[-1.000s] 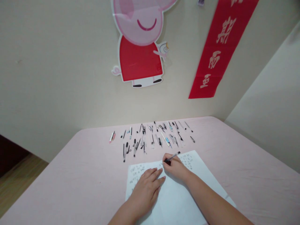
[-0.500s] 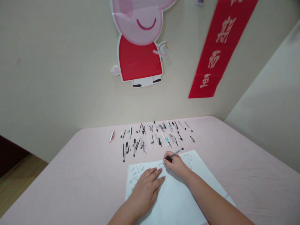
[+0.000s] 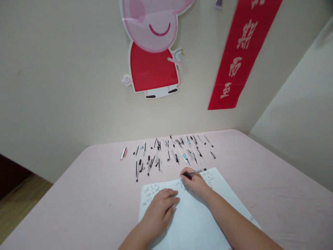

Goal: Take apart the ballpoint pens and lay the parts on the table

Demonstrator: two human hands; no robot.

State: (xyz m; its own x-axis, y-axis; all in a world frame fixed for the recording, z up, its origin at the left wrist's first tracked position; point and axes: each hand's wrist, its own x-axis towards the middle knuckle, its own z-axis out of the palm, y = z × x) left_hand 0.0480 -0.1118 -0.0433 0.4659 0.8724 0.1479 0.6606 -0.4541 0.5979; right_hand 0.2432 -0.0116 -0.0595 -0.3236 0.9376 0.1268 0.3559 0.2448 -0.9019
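A large white sheet of paper (image 3: 197, 215) lies on the pink table, with handwritten marks along its upper left and upper right. My right hand (image 3: 194, 180) rests near the paper's top edge, fingers closed round a pen (image 3: 195, 172) with a clear barrel and dark cap end. The pen leans low toward the right; its tip is hidden by my fingers. On the left part of the sheet lies my left hand (image 3: 162, 211), palm down, fingers stretched and slightly apart, holding nothing.
Beyond the paper, several pens, caps and pen parts (image 3: 159, 146) lie scattered in rows on the pink tabletop (image 3: 104, 194). A pink-and-white marker (image 3: 122, 154) is at their left end. The wall behind carries a cartoon pig cutout (image 3: 154, 69) and a red banner (image 3: 241, 55).
The pen in my right hand has tipped lower, closer to flat. My left hand has drawn slightly left, away from my right hand. The view has shifted a little.
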